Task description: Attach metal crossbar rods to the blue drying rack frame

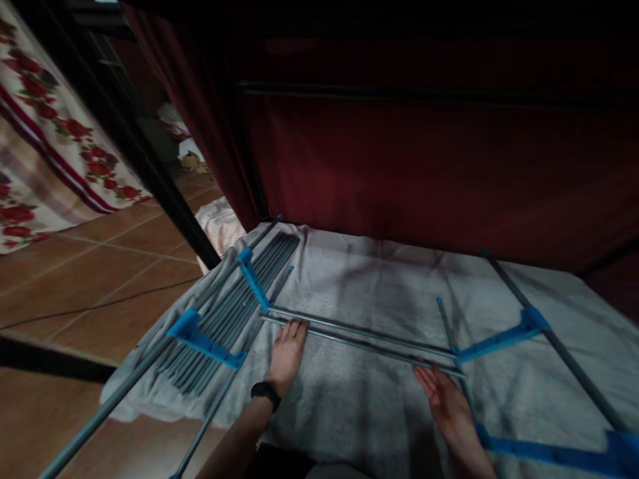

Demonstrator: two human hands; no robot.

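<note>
A thin grey metal rod lies crosswise in front of me, held at both ends. My left hand, with a black band on its wrist, has its fingers closed over the rod's left part. Near the right end, my right hand grips the same rod with its fingertips, palm turned partly up. Just beyond it, a parallel rod spans from a blue plastic bracket on the left to another blue bracket on the right. The held rod is apart from these brackets.
Several loose rods lie bundled at the left on the grey blanket. Long side poles carry more blue brackets, one at the lower right. A black post and dark red curtain bound the bed.
</note>
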